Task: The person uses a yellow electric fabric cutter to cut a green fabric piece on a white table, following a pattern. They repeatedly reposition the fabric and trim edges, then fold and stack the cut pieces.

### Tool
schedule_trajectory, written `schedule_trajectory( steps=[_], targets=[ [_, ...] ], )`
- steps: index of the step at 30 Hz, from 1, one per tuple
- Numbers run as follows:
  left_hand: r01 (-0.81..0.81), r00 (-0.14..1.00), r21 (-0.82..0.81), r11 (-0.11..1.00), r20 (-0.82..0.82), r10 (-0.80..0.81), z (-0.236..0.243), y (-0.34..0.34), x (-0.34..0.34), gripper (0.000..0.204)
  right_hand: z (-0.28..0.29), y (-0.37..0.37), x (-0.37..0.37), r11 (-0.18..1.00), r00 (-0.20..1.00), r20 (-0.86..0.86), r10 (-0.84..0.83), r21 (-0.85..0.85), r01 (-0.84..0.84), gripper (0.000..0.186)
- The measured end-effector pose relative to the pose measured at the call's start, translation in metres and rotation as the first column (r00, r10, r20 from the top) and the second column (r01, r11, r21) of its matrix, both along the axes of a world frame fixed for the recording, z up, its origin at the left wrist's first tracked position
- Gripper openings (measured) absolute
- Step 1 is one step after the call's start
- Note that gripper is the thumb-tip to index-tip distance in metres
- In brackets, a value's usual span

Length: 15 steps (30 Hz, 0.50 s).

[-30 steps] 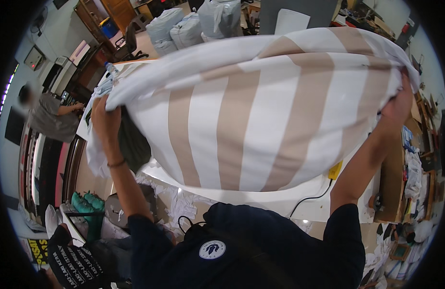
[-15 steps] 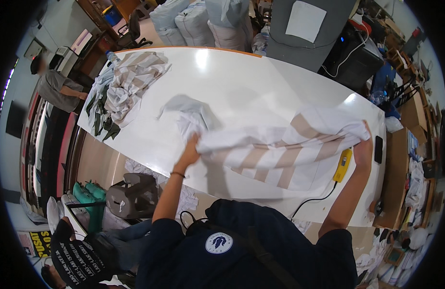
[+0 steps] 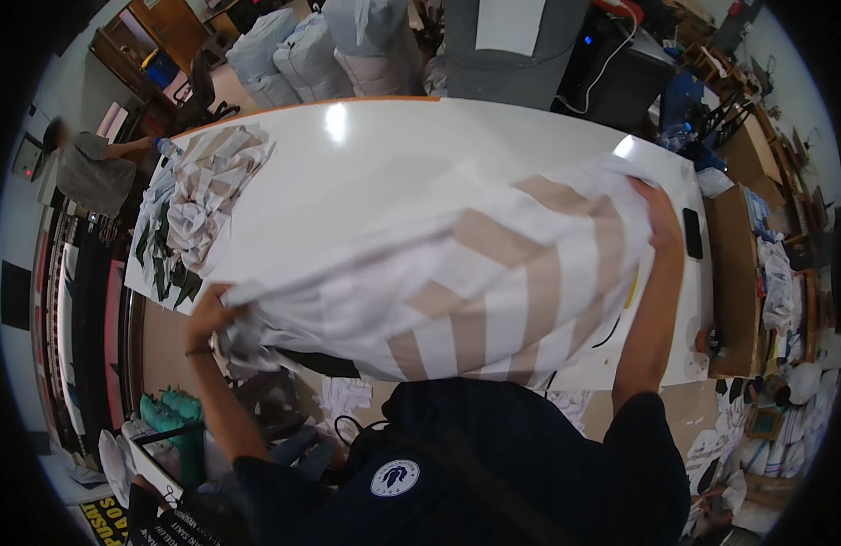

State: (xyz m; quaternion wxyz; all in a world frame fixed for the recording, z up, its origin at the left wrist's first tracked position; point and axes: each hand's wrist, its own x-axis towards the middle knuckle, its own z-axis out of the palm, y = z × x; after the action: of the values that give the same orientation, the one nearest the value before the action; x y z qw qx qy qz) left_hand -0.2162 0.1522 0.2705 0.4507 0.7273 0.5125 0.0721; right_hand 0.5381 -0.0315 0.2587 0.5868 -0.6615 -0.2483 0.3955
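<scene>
Striped cloth (image 3: 541,291), white and tan, spreads over the near side of the white table (image 3: 375,173). Your left hand (image 3: 217,314) clasps its gathered left end; your right hand (image 3: 658,217) clasps its right end. Crumpled cloths (image 3: 207,187) lie at far left.

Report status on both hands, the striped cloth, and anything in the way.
Left hand and right hand gripping opposite ends. Striped cloth spread between them, partly blurred. Possible obstruction: yellow object on white table, mostly hidden by cloth.
</scene>
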Motion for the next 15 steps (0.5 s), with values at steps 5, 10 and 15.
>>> schedule_trajectory(
  steps=[5, 10, 15],
  targets=[
    [-0.121, 0.928, 0.906, 0.405, -0.041, 0.370, -0.013, 0.111, 0.074, 0.031, -0.047, 0.079, 0.031, 0.976, 0.991, 0.137, 0.006, 0.214, -0.036, 0.062],
    [-0.224, 0.974, 0.867, 0.444, 0.191, 0.120, -0.106, 0.029, 0.167, 0.043, -0.110, 0.053, -0.048, 0.980, 0.745, 0.655, 0.127, 0.035, -0.198, 0.045],
    [0.336, 0.936, 0.541, 0.771, -0.099, -0.339, -0.233, -0.101, 0.226, 0.077, -0.226, -0.037, -0.104, 0.877, 0.294, 0.840, 0.457, -0.368, -0.310, 0.062]
  ],
)
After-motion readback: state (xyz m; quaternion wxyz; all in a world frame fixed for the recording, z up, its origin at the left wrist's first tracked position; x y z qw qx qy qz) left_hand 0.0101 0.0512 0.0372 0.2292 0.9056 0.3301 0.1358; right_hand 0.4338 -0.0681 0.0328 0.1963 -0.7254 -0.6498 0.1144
